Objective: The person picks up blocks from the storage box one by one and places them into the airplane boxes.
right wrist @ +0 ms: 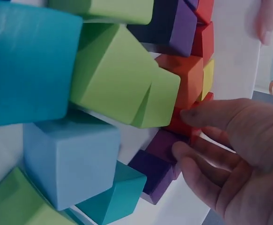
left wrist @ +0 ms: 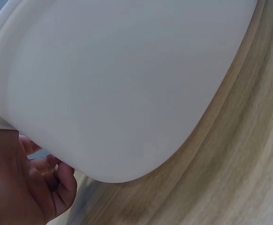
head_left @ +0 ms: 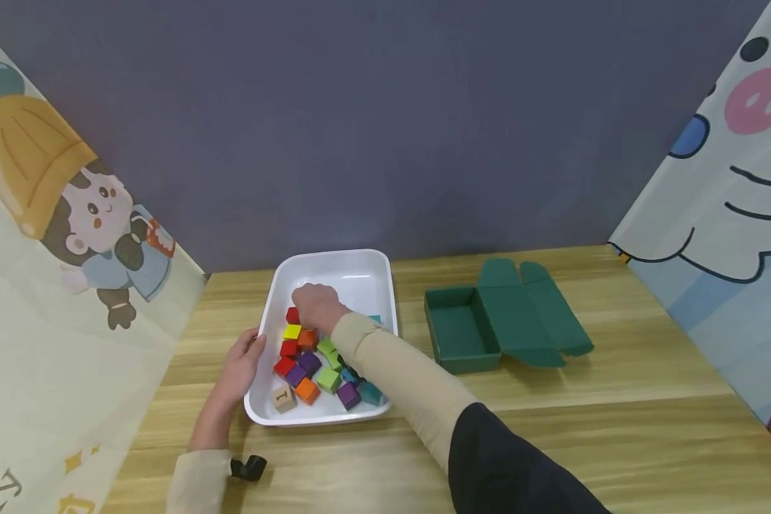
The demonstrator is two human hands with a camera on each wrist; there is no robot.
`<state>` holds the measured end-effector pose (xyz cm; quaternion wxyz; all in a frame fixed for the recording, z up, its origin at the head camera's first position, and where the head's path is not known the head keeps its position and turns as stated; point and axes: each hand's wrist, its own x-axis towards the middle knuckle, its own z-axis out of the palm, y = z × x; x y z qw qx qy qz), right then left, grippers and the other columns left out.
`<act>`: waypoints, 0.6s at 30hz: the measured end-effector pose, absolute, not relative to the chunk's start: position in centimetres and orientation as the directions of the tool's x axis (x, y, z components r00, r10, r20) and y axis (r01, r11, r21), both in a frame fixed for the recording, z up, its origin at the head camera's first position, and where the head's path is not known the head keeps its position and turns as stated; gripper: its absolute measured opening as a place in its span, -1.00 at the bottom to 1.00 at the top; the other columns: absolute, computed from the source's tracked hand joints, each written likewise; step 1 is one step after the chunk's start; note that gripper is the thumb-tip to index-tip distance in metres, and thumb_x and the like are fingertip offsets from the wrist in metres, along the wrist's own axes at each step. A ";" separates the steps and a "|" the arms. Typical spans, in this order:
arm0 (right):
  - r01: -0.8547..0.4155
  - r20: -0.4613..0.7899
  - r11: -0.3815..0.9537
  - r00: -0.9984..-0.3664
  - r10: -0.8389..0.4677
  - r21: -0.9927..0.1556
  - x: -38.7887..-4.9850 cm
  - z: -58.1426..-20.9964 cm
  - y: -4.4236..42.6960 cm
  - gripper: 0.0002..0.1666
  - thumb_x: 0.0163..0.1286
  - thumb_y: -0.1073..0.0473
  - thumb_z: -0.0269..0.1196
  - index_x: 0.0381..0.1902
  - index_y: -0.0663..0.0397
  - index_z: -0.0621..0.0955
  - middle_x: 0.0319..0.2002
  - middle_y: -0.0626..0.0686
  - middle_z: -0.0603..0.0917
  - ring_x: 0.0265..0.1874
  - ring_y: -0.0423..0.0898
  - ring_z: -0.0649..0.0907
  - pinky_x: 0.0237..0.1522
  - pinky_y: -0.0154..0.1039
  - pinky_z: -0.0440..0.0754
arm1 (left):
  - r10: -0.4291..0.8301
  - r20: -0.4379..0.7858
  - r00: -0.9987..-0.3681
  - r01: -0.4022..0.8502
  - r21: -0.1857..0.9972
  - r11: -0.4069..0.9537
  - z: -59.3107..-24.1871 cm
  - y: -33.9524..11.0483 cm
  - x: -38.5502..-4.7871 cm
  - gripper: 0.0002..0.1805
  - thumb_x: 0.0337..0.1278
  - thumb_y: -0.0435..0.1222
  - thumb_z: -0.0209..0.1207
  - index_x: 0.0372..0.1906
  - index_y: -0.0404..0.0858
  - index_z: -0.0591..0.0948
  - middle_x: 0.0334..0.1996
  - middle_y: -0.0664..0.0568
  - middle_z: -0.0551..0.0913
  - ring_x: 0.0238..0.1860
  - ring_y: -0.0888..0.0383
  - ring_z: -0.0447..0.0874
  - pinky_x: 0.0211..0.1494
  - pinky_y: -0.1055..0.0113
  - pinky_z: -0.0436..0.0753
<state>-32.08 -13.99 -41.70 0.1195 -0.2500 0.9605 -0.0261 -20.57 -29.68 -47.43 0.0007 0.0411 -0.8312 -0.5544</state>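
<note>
Cubes of several colours lie in a white tray. My left hand grips the tray's left side; in the left wrist view the hand has its thumb over the rim and fingers curled outside the wall. Inside the tray, toward its far part, is my right hand, beside a red cube. The right wrist view shows that hand with thumb and fingers around a red cube, next to purple cubes and an orange one. Its fingers partly cover the red cube.
An open green box stands right of the tray, its lid folded out to the right. A wooden cube marked 1 lies in the tray's near left corner. A dark wall rises behind the wooden table.
</note>
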 end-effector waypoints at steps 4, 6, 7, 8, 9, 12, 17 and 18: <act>-0.488 -0.227 0.857 -0.826 -0.515 -0.167 -31.9 -41.3 -13.6 -0.78 0.25 0.12 0.35 -0.20 -0.10 0.52 -0.33 -0.09 0.56 -0.36 -0.11 0.54 -0.38 -0.32 0.53 | -0.067 -0.051 -0.996 -0.072 0.922 0.381 -47.4 -29.8 -20.4 -0.45 0.54 -0.14 -0.19 0.39 -0.44 0.21 0.13 -0.45 0.44 0.03 -0.21 0.55 -0.11 0.22 0.68; -0.493 -0.234 0.847 -0.815 -0.529 -0.197 -31.8 -40.6 -13.2 -0.76 0.22 0.12 0.38 -0.21 -0.10 0.53 -0.34 -0.10 0.56 -0.35 -0.12 0.54 -0.36 -0.34 0.53 | -0.061 -0.045 -0.997 -0.066 0.918 0.391 -47.4 -29.9 -20.5 -0.45 0.54 -0.14 -0.18 0.39 -0.43 0.22 0.12 -0.45 0.45 0.00 -0.20 0.56 -0.13 0.20 0.69; -0.501 -0.232 0.839 -0.808 -0.542 -0.212 -31.8 -40.1 -12.9 -0.75 0.21 0.12 0.38 -0.21 -0.09 0.54 -0.34 -0.10 0.57 -0.34 -0.12 0.54 -0.35 -0.35 0.54 | -0.057 -0.042 -0.998 -0.061 0.914 0.401 -47.4 -29.9 -20.6 -0.45 0.54 -0.13 -0.18 0.39 -0.43 0.23 0.11 -0.44 0.45 -0.01 -0.19 0.57 -0.13 0.20 0.69; -0.509 -0.228 0.830 -0.801 -0.554 -0.227 -31.8 -39.6 -12.6 -0.75 0.20 0.12 0.39 -0.21 -0.08 0.56 -0.33 -0.10 0.58 -0.34 -0.13 0.54 -0.33 -0.36 0.55 | -0.052 -0.036 -0.998 -0.055 0.910 0.412 -47.4 -29.9 -20.7 -0.44 0.54 -0.12 -0.17 0.39 -0.42 0.24 0.10 -0.44 0.46 -0.03 -0.19 0.58 -0.14 0.19 0.70; -0.516 -0.220 0.821 -0.795 -0.565 -0.245 -31.9 -39.0 -12.2 -0.74 0.17 0.13 0.41 -0.19 -0.07 0.59 -0.33 -0.10 0.58 -0.33 -0.13 0.54 -0.32 -0.36 0.55 | -0.045 -0.028 -0.999 -0.045 0.905 0.423 -47.3 -29.9 -20.8 -0.44 0.54 -0.12 -0.17 0.39 -0.42 0.24 0.10 -0.43 0.47 -0.03 -0.19 0.58 -0.15 0.18 0.70; -0.547 -0.190 0.785 -0.771 -0.608 -0.290 -32.0 -37.4 -10.7 -0.68 0.15 0.14 0.43 -0.12 -0.04 0.64 -0.29 -0.11 0.59 -0.32 -0.14 0.54 -0.33 -0.39 0.56 | -0.025 -0.014 -1.000 -0.024 0.892 0.452 -47.2 -30.0 -21.1 -0.43 0.54 -0.10 -0.18 0.40 -0.41 0.25 0.12 -0.42 0.47 -0.02 -0.21 0.58 -0.15 0.14 0.70; -0.594 -0.170 0.723 -0.719 -0.674 -0.354 -31.3 -35.1 -7.3 -0.62 0.15 0.18 0.43 -0.05 -0.04 0.62 -0.25 -0.09 0.59 -0.32 -0.14 0.56 -0.39 -0.43 0.59 | -0.012 -0.038 -0.999 -0.039 0.880 0.473 -46.9 -29.9 -20.8 -0.42 0.55 -0.12 -0.20 0.43 -0.42 0.20 0.22 -0.44 0.40 0.03 -0.26 0.56 -0.13 0.10 0.71; -0.603 -0.167 0.711 -0.709 -0.685 -0.361 -31.1 -34.6 -6.4 -0.61 0.15 0.19 0.43 -0.05 -0.04 0.62 -0.25 -0.09 0.59 -0.31 -0.13 0.56 -0.39 -0.43 0.60 | -0.014 -0.046 -0.999 -0.047 0.880 0.473 -46.9 -29.9 -20.7 -0.42 0.55 -0.13 -0.20 0.44 -0.42 0.18 0.23 -0.44 0.38 0.04 -0.26 0.56 -0.13 0.09 0.71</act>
